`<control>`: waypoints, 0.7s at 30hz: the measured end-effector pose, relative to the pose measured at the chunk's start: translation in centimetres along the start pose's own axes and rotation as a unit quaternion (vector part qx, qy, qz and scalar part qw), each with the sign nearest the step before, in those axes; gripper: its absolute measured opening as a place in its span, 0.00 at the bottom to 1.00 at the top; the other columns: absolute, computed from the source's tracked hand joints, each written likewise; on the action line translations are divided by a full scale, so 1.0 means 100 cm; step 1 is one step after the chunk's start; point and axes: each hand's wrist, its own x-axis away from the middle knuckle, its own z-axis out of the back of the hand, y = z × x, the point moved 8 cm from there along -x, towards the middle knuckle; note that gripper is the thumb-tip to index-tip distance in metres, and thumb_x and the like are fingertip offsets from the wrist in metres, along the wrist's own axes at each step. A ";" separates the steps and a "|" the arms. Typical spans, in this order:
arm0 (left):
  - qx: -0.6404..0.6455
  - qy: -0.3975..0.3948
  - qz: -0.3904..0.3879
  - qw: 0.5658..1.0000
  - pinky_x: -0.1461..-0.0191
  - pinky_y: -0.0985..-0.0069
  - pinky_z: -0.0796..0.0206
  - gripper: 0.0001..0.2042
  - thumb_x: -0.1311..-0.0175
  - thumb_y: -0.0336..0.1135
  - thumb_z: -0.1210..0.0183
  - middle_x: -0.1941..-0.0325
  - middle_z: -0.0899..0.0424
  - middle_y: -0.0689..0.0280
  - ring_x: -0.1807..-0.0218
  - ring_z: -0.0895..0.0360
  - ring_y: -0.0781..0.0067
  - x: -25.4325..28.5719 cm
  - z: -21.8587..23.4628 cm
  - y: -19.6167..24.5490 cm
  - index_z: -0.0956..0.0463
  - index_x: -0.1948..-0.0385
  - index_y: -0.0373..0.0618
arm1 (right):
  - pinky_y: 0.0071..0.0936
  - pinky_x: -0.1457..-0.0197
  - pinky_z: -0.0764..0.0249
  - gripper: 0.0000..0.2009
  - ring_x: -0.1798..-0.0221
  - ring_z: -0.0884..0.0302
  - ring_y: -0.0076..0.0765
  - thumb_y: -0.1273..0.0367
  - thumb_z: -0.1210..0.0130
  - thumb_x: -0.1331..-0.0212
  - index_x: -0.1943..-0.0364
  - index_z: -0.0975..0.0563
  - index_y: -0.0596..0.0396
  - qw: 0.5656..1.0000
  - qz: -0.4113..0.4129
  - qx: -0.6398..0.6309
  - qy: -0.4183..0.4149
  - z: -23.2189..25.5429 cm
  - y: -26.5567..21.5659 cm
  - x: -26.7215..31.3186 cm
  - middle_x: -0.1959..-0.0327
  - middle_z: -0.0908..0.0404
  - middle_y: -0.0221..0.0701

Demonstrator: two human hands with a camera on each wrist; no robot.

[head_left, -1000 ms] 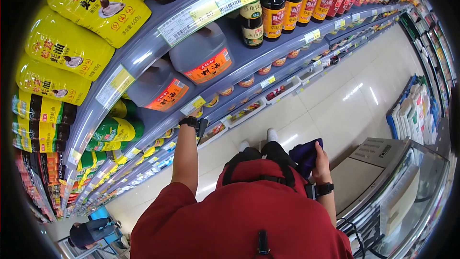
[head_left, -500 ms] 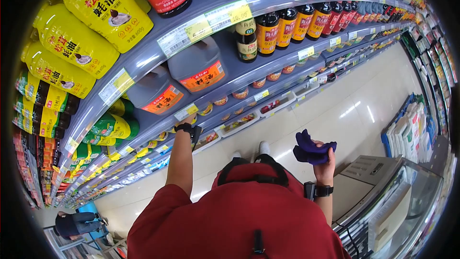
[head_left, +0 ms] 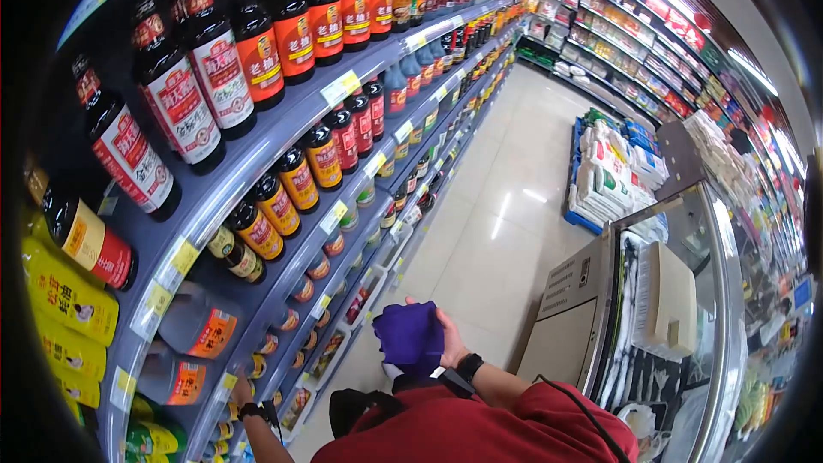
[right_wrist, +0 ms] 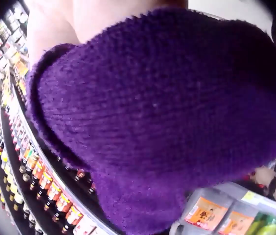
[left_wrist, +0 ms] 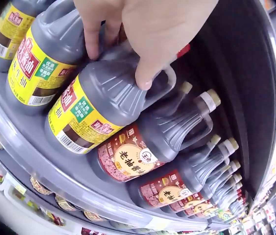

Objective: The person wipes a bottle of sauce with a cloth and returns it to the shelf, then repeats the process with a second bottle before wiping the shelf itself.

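In the left wrist view, my left hand (left_wrist: 152,27) grips the upper part of a dark plastic soy sauce bottle (left_wrist: 86,110) with a yellow label. The thumb lies on the bottle's shoulder near its handle and the fingers reach to the far side; the hand covers the cap. That bottle stands among similar ones on a shelf. In the head view the left hand (head_left: 243,389) is at the shelf, low on the left. A folded purple cloth (head_left: 410,334) is in my right hand (head_left: 451,339), out in front of the body. The cloth (right_wrist: 162,103) fills much of the right wrist view.
Red-label soy sauce bottles (head_left: 300,180) line the curved shelves on the left. Large grey jugs (head_left: 201,321) with orange labels sit near the left arm. To the right stands a glass-sided case (head_left: 600,291). White sacks (head_left: 609,171) are piled farther along the tiled aisle (head_left: 489,154).
The head view has swung toward the aisle, showing more upper shelves. My right hand has brought the purple cloth closer in front of the body. The left hand stays at the shelf.
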 end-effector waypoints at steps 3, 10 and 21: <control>-0.093 0.057 -0.134 0.985 0.58 0.55 0.36 0.20 0.29 0.46 0.65 0.65 0.19 0.49 0.63 0.22 0.47 0.011 0.010 0.019 0.29 0.48 0.48 | 0.46 0.35 0.36 0.27 0.41 0.29 0.46 0.50 0.54 0.37 0.41 0.31 0.53 0.999 -0.044 -0.018 0.023 0.025 0.016 0.001 0.44 0.26 0.40; 0.044 0.124 -0.169 0.977 0.46 0.60 0.37 0.28 0.32 0.56 0.60 0.50 0.22 0.49 0.50 0.26 0.46 -0.025 -0.001 0.016 0.27 0.49 0.38 | 0.45 0.36 0.34 0.23 0.47 0.25 0.45 0.56 0.54 0.36 0.45 0.30 0.58 0.994 -0.037 -0.066 0.080 0.034 0.073 0.031 0.47 0.24 0.41; 0.189 0.134 -0.241 0.943 0.42 0.60 0.39 0.21 0.39 0.31 0.45 0.48 0.30 0.40 0.45 0.31 0.45 0.145 0.105 0.080 0.35 0.44 0.34 | 0.45 0.33 0.40 0.25 0.41 0.30 0.44 0.52 0.55 0.37 0.44 0.30 0.56 0.995 0.025 -0.087 0.048 0.009 0.169 0.085 0.43 0.26 0.39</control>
